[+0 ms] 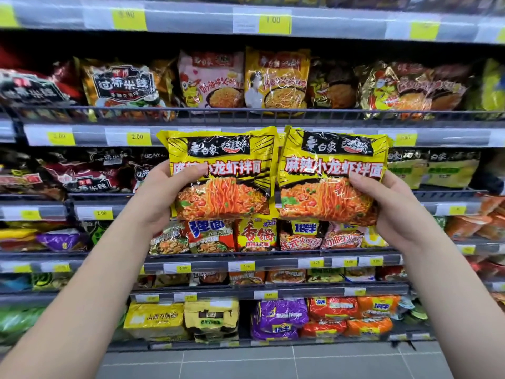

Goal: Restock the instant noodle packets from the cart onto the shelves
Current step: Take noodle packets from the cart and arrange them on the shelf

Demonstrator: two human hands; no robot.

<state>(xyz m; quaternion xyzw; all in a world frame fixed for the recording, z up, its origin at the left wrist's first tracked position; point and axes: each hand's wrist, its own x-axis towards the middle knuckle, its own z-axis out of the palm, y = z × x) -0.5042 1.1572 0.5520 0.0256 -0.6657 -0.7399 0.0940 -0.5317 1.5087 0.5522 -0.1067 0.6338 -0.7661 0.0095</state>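
Currently two yellow noodle packets are held up side by side in front of the shelves, upright, facing the camera, their inner edges touching. The left packet (218, 173) is held by the left grip (155, 195), closed on its lower left edge, thumb across the front and fingers hidden behind. The right packet (330, 173) sits likewise in the right grip (393, 206), closed on its lower right edge with the thumb on the front. Behind them, a shelf rail (82, 135) carrying yellow price tags (138, 137) runs level with the packets' top edges. Other noodle packs (210, 77) fill the shelves above, below and to both sides. Grey floor tiles (246, 362) show beneath the bottom shelf.
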